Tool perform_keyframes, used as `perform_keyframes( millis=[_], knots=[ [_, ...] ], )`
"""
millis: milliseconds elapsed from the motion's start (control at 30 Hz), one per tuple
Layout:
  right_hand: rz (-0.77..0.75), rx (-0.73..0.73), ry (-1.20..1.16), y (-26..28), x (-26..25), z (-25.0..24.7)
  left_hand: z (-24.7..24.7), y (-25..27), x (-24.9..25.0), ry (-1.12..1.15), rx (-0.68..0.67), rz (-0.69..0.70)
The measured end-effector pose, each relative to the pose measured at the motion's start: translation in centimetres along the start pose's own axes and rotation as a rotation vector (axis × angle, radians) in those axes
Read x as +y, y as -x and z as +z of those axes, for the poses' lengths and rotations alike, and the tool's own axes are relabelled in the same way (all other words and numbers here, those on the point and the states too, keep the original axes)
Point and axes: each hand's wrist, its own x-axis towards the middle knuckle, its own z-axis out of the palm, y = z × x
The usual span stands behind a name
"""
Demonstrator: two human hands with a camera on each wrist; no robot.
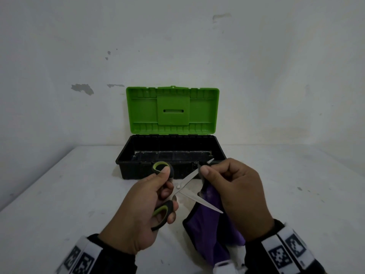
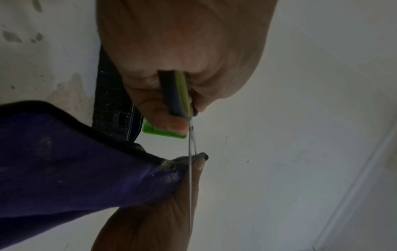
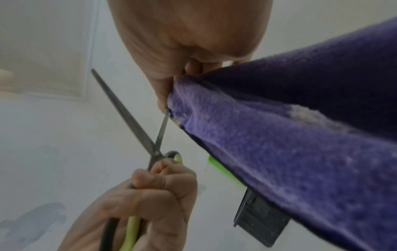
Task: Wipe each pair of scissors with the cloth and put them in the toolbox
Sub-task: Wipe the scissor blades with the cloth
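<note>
1. One pair of scissors [image 1: 184,189] is in view, with black and green handles and its two blades spread apart in a V.
2. The scissors are held above the desk [image 1: 59,194], in front of the toolbox [image 1: 171,153] and outside it.
3. The handles are gripped by the left hand [image 1: 138,210]: the thumb is laid on the upper handle loop and the fingers are curled round the lower one.
4. One purple cloth [image 1: 207,228] with a dark edge is pinched by the right hand [image 1: 237,194], whose thumb and fingers are closed on it.
5. The cloth is folded over the upper blade near its tip; a short length of that tip is seen past the thumb. The lower blade is bare and is crossed in front of the hanging cloth.
6. One toolbox is counted: a black base with a green lid [image 1: 172,110] standing upright against the wall. Its interior is dark, and no contents can be made out.
7. Two wristbands with black-and-white square markers are worn, one per wrist [image 1: 83,260]; both are cut off by the frame edge.
8. In the left wrist view the blades are seen almost edge-on, and most of the toolbox is hidden by hand and cloth.
9. In the right wrist view one corner of the toolbox is visible below the cloth; the picture is blurred.
10. The lower end of the cloth is cut off at the bottom of the head view.
</note>
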Motion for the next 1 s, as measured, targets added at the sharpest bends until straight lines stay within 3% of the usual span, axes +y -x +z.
perform_keyframes(
  millis=[100, 267, 433, 600, 767, 900, 1000],
  knots=[
    [0.004, -0.039, 0.016, 0.4, -0.4, 0.5, -0.1, 0.1, 0.0, -0.007, 0.008, 0.003],
    [0.036, 0.065, -0.04, -0.3, 0.4, 0.0, -0.2, 0.1, -0.1, 0.003, 0.01, -0.003],
    [0.007, -0.028, 0.003, 0.5, -0.2, 0.6, -0.1, 0.0, 0.0, -0.01, 0.007, -0.004],
    [0.047, 0.078, -0.082, -0.6, 0.6, -0.1, -0.1, -0.2, 0.2, -0.007, 0.003, 0.003],
    [0.033, -0.023, -0.034, 0.2, 0.0, 0.5, 0.1, -0.3, 0.1, -0.01, 0.001, 0.0],
    [0.067, 0.088, -0.073, -0.8, 0.6, -0.2, 0.2, -0.4, 0.1, -0.001, -0.002, 0.018],
    [0.074, 0.065, -0.084, -0.6, 0.7, -0.1, 0.2, -0.6, 0.1, -0.013, -0.002, 0.018]
  ],
)
